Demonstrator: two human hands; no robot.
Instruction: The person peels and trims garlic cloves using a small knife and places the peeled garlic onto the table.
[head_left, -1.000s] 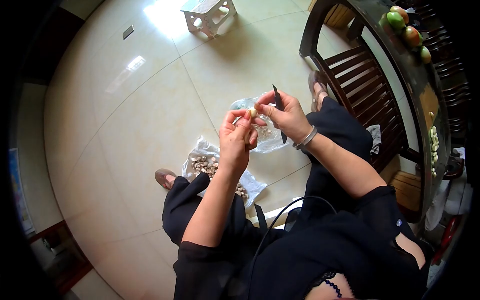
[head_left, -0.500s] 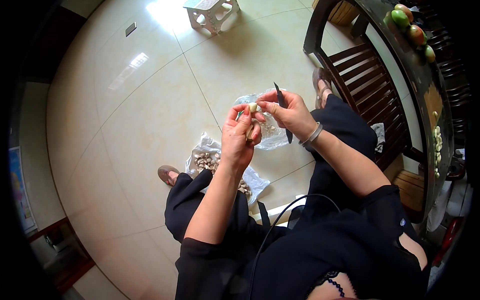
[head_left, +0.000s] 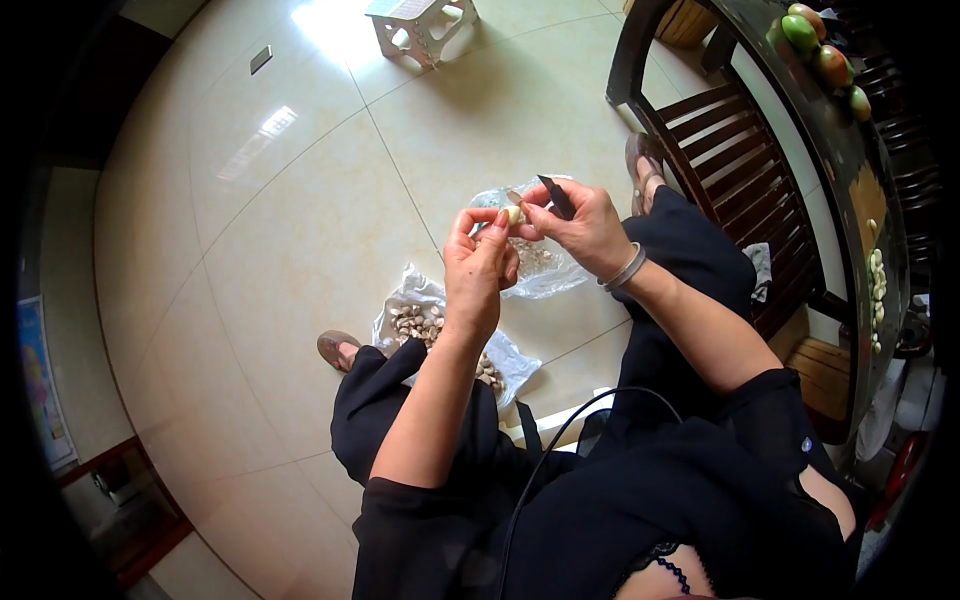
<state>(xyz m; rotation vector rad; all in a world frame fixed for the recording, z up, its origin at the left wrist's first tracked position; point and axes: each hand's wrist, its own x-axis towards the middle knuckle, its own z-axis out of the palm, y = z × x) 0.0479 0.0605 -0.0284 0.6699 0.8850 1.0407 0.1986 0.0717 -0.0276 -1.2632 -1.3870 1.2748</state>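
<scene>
Floor: glossy cream tiles (head_left: 290,240), beneath a white plastic bag (head_left: 516,366) of brown pieces (head_left: 415,324) and a clear plastic bag (head_left: 562,279).
Table: dark, glossy table (head_left: 790,95), with a row of pale pieces (head_left: 877,285).
Left hand (head_left: 482,255): thumb and fingers pinched together on the small ivory oval piece.
Right hand (head_left: 585,232): fingers curled around a slim black tool (head_left: 557,197) — fingertips close beside the piece.
Small ivory oval piece (head_left: 515,215): at the left fingertips — between the hands.
</scene>
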